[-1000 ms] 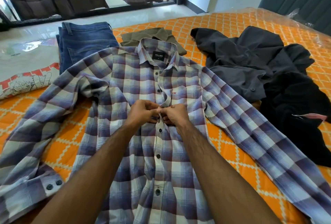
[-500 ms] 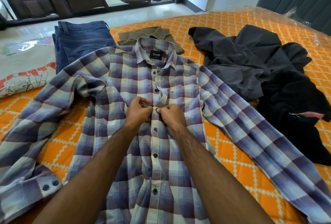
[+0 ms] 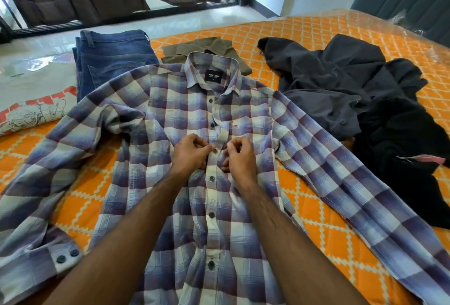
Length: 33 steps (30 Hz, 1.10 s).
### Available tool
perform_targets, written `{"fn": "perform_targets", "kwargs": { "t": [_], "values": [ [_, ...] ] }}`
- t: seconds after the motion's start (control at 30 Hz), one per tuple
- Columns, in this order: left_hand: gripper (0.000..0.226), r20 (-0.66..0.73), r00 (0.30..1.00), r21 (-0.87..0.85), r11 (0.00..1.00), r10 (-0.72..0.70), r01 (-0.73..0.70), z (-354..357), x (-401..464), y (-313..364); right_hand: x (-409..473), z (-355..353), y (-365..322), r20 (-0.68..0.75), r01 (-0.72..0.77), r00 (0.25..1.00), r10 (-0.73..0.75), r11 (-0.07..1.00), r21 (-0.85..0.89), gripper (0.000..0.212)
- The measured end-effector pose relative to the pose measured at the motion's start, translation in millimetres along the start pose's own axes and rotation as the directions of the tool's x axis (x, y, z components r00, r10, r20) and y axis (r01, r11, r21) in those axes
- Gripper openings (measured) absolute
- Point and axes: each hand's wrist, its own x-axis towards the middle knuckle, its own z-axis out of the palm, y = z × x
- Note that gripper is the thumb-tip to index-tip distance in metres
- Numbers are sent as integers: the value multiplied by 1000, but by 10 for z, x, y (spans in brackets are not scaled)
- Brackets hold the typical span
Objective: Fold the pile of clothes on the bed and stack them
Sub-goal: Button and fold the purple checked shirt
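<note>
From the head view, I judge the step in hand to be buttoning up the plaid shirt (image 3: 170, 114) before any fold is made; it lies face up and spread flat on the orange bed cover (image 3: 328, 229), sleeves out to both sides, collar away from me. My left hand (image 3: 191, 152) pinches the placket edge right at a button (image 3: 215, 150) halfway up the front, and my right hand (image 3: 239, 156) has its fingers curled on the opposite edge, the two hands nearly touching. The buttons below look fastened; the two above look open. Next I would have to seat this button through its hole, then move up to the one above, keeping both edges lined up. Both forearms reach forward side by side, wrists low over the cloth. Folded blue jeans (image 3: 112, 61) and an olive garment (image 3: 202, 49) sit beyond the collar, while the dark unfolded clothes (image 3: 341, 90) wait on the right
</note>
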Motion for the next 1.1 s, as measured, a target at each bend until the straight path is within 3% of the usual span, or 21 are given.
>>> {"fn": "perform_targets", "kwargs": {
  "t": [0.13,0.2,0.27,0.37,0.43,0.5,0.6,0.67,0.73,0.87,1.0,1.1],
  "values": [
    [10,37,999,-13,1000,2,-2,2,67,7,129,-117,-104,119,-161,982,146,980,121,9],
    [5,43,999,-6,1000,9,-8,-50,157,75,253,-136,-198,97,-131,988,120,985,110,10],
    [9,31,997,52,996,66,-68,-85,274,172,417,-141,-319,17,57,998,-56,992,-108,3],
    [14,62,992,86,989,111,-117,-47,469,318,636,-81,-509,59,287,953,-296,828,-483,23],
    [13,79,991,150,982,107,-118,9,561,347,745,-20,-568,128,292,951,-282,677,-675,29],
    [13,79,990,218,967,119,-133,63,621,347,821,-2,-565,155,274,958,-243,600,-752,19],
    [16,36,988,300,941,150,-154,114,699,296,920,-57,-502,121,199,980,-158,750,-631,8],
    [16,5,990,331,934,141,-134,142,735,272,961,-103,-441,114,77,993,-34,915,-396,4],
    [15,-10,994,337,937,105,-96,167,760,275,963,-120,-404,125,-51,990,72,985,-164,4],
    [11,10,1000,173,985,-23,21,137,779,345,967,-70,-364,194,-188,965,176,981,47,17],
    [14,61,992,-82,990,-111,116,49,737,389,945,-46,-345,220,-205,958,182,975,85,18],
    [11,78,988,-173,974,-136,147,32,678,384,930,-15,-291,176,-182,970,166,981,75,14]
  ]
}}
